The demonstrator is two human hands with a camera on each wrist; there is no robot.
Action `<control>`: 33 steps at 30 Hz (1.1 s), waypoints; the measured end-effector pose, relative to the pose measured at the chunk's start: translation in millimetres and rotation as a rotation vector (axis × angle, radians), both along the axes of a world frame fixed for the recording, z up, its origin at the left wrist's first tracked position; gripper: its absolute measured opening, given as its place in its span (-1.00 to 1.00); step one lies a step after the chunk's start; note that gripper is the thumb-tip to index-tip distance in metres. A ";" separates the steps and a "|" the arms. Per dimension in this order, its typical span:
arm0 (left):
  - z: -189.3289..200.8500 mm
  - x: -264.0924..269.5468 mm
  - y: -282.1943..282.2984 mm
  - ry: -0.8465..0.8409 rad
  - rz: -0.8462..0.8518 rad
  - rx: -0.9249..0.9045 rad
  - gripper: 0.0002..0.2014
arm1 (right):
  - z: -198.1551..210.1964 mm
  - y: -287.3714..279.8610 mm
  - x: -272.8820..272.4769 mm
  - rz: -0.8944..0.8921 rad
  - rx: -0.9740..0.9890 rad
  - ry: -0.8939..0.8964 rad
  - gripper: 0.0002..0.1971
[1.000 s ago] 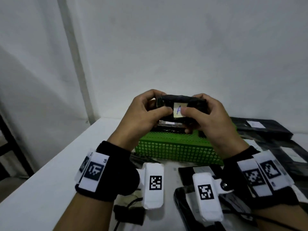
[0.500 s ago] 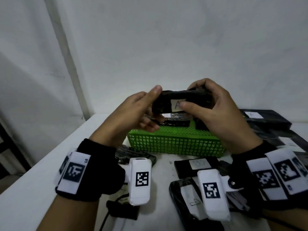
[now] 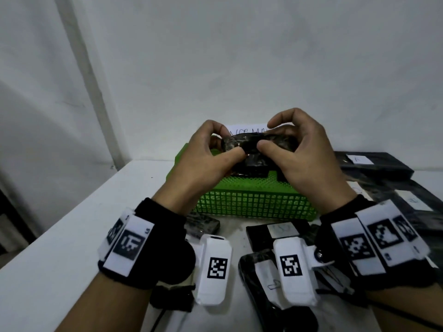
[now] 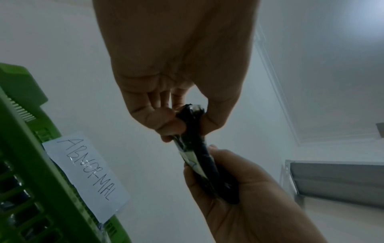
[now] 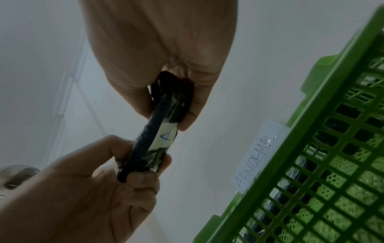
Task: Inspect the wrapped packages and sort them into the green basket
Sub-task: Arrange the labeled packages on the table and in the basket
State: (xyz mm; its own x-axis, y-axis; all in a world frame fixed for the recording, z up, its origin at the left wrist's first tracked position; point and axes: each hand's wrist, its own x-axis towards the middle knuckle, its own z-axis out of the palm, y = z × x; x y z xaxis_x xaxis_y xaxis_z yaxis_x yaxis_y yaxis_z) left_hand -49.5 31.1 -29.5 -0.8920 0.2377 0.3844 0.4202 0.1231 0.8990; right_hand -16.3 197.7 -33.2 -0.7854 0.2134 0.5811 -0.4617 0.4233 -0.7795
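Both hands hold one black wrapped package level above the green basket. My left hand pinches its left end between thumb and fingers, and my right hand grips its right end. In the right wrist view the package shows a white label marked "A" on its underside. The left wrist view shows the package edge-on between the two hands. A paper tag reading "ABNORMAL" is fixed to the basket's far rim. Black packages lie inside the basket.
More black wrapped packages lie on the white table: a stack at the back right, one in front of the basket, one at its left front corner. A grey wall stands close behind the basket.
The package has been turned so its "A" label no longer faces me. My left hand let go of its end and then pinched it again. Both hands sit lower over the basket.
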 end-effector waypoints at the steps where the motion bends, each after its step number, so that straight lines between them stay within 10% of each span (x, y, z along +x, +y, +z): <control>1: -0.4 -0.4 0.0 -0.002 -0.014 0.026 -0.68 | -0.1 0.0 0.2 -0.004 0.014 0.008 -0.75; 14: 3.2 -2.1 -2.6 -0.052 -0.308 0.182 -0.74 | 10.5 15.1 4.7 0.251 -0.213 -0.171 -0.86; 27: -1.1 -3.2 -1.0 0.027 -0.086 0.004 -0.70 | 10.3 8.5 10.3 0.112 0.082 0.007 -0.67; 33: -1.7 -5.6 -0.3 0.085 -0.074 0.051 -0.70 | 7.3 9.4 8.8 0.322 -0.149 -0.284 -0.40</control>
State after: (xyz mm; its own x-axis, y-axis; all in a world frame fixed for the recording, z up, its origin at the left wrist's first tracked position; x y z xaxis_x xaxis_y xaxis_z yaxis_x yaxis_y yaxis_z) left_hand -55.1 30.7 -31.3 -0.8364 0.2802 0.4711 0.5014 0.0438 0.8641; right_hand -7.5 207.1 -25.8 -0.9492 -0.0031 0.3147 -0.3108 0.1664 -0.9358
